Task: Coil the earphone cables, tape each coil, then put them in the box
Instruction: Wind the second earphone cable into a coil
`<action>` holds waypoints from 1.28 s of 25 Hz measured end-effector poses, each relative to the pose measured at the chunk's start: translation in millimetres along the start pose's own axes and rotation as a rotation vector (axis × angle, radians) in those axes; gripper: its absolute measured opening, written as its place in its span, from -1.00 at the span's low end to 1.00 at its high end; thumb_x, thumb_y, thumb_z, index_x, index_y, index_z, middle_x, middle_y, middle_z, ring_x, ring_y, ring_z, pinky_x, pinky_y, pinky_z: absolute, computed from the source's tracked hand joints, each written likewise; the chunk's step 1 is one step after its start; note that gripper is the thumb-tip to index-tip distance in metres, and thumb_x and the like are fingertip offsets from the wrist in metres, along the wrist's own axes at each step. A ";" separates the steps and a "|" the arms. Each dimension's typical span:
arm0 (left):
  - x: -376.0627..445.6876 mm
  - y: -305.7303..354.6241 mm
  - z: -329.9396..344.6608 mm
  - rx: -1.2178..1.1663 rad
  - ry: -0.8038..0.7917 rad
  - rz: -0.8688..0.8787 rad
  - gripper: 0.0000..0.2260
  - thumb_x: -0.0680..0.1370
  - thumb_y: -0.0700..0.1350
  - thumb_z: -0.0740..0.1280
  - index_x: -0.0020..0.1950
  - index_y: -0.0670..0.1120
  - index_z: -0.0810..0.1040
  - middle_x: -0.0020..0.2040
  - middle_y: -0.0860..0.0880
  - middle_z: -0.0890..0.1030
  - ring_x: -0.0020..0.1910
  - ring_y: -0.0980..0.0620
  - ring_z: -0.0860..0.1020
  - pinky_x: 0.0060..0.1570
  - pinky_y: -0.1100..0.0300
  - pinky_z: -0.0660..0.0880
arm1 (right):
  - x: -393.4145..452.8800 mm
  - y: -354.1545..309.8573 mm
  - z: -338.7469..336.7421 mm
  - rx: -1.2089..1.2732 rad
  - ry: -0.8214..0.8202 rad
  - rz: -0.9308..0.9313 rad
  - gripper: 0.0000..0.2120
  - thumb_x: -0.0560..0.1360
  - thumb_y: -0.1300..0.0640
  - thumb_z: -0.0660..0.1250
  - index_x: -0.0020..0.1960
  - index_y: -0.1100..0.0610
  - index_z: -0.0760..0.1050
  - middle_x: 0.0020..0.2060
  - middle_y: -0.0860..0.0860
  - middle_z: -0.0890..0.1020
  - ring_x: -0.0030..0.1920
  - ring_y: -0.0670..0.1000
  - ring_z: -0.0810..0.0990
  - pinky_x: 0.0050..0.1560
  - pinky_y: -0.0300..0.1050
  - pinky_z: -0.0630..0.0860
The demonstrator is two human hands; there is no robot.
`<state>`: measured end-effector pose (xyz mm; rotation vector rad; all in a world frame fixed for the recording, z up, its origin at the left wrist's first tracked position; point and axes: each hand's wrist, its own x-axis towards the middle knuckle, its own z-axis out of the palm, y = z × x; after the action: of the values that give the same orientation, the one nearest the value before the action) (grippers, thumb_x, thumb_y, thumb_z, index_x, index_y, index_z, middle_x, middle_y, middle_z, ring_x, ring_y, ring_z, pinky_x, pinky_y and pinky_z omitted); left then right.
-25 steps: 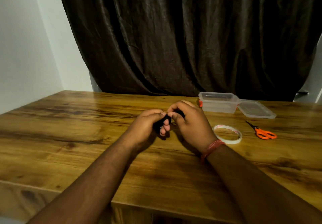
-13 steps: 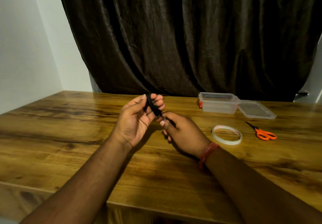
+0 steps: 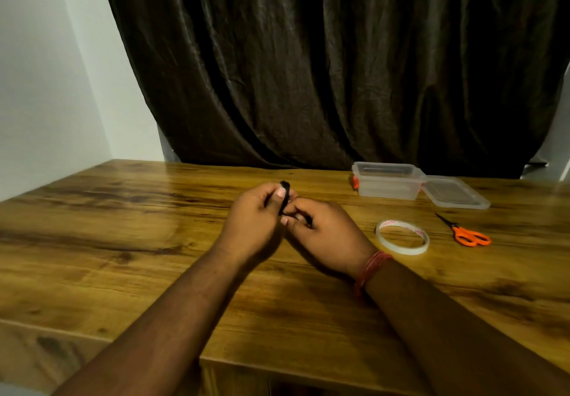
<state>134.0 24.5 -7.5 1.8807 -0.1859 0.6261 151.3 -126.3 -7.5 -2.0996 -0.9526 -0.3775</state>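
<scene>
A black earphone cable coil (image 3: 285, 194) is pinched between the thumb and fingers of my left hand (image 3: 256, 220), held just above the wooden table (image 3: 123, 241). My right hand (image 3: 324, 235) touches the coil's lower end, its fingers curled on the cable there; most of the cable is hidden by both hands. A roll of clear tape (image 3: 402, 237) lies flat to the right of my right wrist. The clear plastic box (image 3: 387, 180) stands open at the back right.
The box's lid (image 3: 455, 193) lies beside it on the right. Orange-handled scissors (image 3: 465, 234) lie right of the tape. A dark curtain (image 3: 308, 65) hangs behind the table, and a white wall is at the left.
My left hand turned from palm-open back to a pinch on the coil and dropped slightly. My right hand closed in on the coil's lower end.
</scene>
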 end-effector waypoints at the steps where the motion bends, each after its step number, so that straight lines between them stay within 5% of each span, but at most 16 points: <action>1: -0.3 -2.7 1.2 0.058 -0.063 -0.023 -0.78 0.65 -0.12 0.21 -0.10 -0.02 0.61 -0.17 0.02 0.66 -0.17 0.15 0.60 -0.12 0.26 0.49 | 0.3 0.5 -2.1 -0.017 0.026 -0.005 -0.94 0.53 0.04 0.33 -0.06 0.00 0.56 -0.27 -0.06 0.62 -0.22 -0.07 0.56 -0.15 0.04 0.52; 5: 2.5 -8.6 4.4 -0.374 -0.256 -0.275 -0.83 0.59 -0.20 0.22 -0.12 -0.18 0.58 -0.19 -0.24 0.57 -0.22 -0.10 0.53 -0.06 -0.07 0.47 | 2.6 6.5 -10.2 -0.082 0.159 -0.050 -0.98 0.48 0.06 0.37 -0.10 -0.02 0.56 -0.23 -0.14 0.58 -0.19 -0.13 0.53 -0.17 -0.01 0.52; 13: 2.0 -0.9 -4.5 -0.612 -0.461 -0.294 -0.78 0.57 -0.15 0.18 -0.15 -0.18 0.56 -0.25 -0.15 0.56 -0.35 0.00 0.49 -0.24 0.06 0.43 | 5.9 7.1 -15.3 0.003 0.258 -0.062 -0.92 0.52 0.19 0.35 -0.10 0.03 0.55 -0.15 -0.12 0.56 -0.07 -0.12 0.53 -0.05 -0.10 0.50; 21: 2.5 7.0 -3.7 -0.873 -0.313 -0.324 -0.83 0.56 -0.14 0.22 -0.19 -0.18 0.49 -0.29 -0.10 0.52 -0.37 0.08 0.44 -0.29 0.23 0.45 | 9.4 7.9 -10.6 0.302 0.235 0.088 -0.86 0.57 0.23 0.31 0.00 0.04 0.61 -0.12 -0.06 0.66 -0.10 -0.10 0.61 -0.08 -0.17 0.57; 32: 5.4 7.4 -3.0 -0.877 -0.199 -0.348 -0.81 0.65 -0.20 0.15 -0.12 -0.21 0.46 -0.24 -0.11 0.49 -0.38 0.10 0.43 -0.35 0.26 0.52 | 5.4 2.6 -12.2 0.308 0.228 0.128 -0.88 0.57 0.17 0.31 0.04 0.04 0.60 -0.08 -0.09 0.65 -0.04 -0.14 0.60 0.02 -0.17 0.56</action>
<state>134.5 25.2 2.1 1.0752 -0.2102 0.0712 157.4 -133.9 1.9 -1.7833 -0.6908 -0.3693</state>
